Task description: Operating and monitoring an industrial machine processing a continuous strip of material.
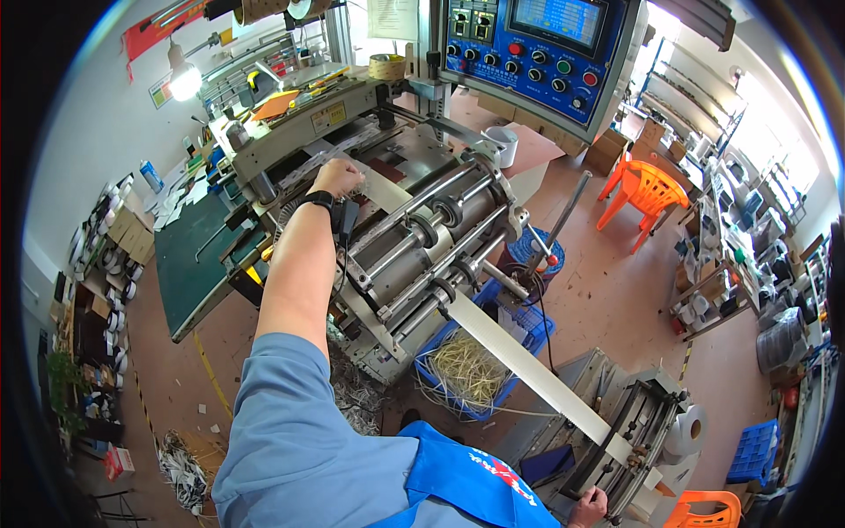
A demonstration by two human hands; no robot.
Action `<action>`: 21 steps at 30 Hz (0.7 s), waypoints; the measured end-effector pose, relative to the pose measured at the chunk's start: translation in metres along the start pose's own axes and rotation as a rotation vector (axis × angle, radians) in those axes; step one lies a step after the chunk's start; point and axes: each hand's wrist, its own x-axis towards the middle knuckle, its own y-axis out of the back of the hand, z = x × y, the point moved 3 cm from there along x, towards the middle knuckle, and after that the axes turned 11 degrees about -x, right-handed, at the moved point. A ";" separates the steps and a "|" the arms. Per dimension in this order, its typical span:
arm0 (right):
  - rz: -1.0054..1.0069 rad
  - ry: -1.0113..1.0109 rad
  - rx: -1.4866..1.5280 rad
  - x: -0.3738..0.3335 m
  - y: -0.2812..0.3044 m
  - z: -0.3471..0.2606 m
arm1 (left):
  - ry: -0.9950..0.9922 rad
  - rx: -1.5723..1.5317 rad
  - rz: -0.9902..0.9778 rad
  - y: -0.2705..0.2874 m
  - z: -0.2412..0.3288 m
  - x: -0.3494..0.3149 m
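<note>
My left hand (339, 179), with a black watch on the wrist, is stretched over the machine bed with its fingers curled together. What lies in those fingers is too small to make out. Just beside it, a pale strip (387, 192) runs out from the bed toward the steel rollers (440, 211). Beyond the rollers, a long pale paper strip (528, 370) slopes down to a feed stand (629, 422) at the lower right. My right hand (588, 508) is at that stand's near edge, fingers bent inward; their grip is partly hidden.
A blue control panel (528, 57) hangs at the top. A blue crate (475, 400) of shredded strips sits under the rollers. White paper roll (685, 431) hangs on the feed stand's right side. An orange chair (647, 194) stands farther right; a green-topped table (189, 273) is at left.
</note>
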 end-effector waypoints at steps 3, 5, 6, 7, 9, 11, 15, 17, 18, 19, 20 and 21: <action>0.010 -0.001 -0.004 0.000 0.001 0.000 | -0.011 -0.018 -0.067 -0.004 -0.001 0.004; 0.016 -0.001 -0.006 0.000 0.001 0.000 | -0.034 -0.073 -0.124 -0.008 0.000 0.007; 0.015 0.001 -0.009 0.000 0.001 0.000 | -0.044 -0.067 -0.112 -0.009 -0.001 0.007; 0.014 0.003 -0.011 0.000 0.000 0.000 | -0.034 -0.045 -0.131 -0.010 -0.001 0.008; 0.013 0.005 -0.013 0.000 0.000 0.001 | -0.001 0.005 -0.183 -0.012 -0.002 0.008; 0.019 -0.005 -0.017 0.000 -0.001 0.002 | 0.002 0.018 -0.163 -0.012 -0.001 0.007; 0.014 -0.008 -0.026 -0.001 -0.001 0.004 | 0.070 0.058 -0.114 -0.008 0.001 0.008; 0.011 -0.007 -0.031 -0.001 -0.002 0.005 | 0.149 0.056 -0.058 -0.005 -0.001 0.007; 0.012 -0.005 -0.029 -0.001 -0.003 0.005 | 0.136 0.055 -0.044 -0.004 0.001 0.007; 0.013 -0.003 -0.026 0.000 -0.003 0.005 | 0.172 0.115 -0.029 -0.001 0.000 0.006; 0.013 -0.001 -0.024 -0.001 -0.003 0.005 | 0.208 0.175 -0.014 0.002 0.001 0.004; 0.012 -0.001 -0.024 -0.001 -0.003 0.005 | 0.244 0.235 0.002 0.006 0.002 0.002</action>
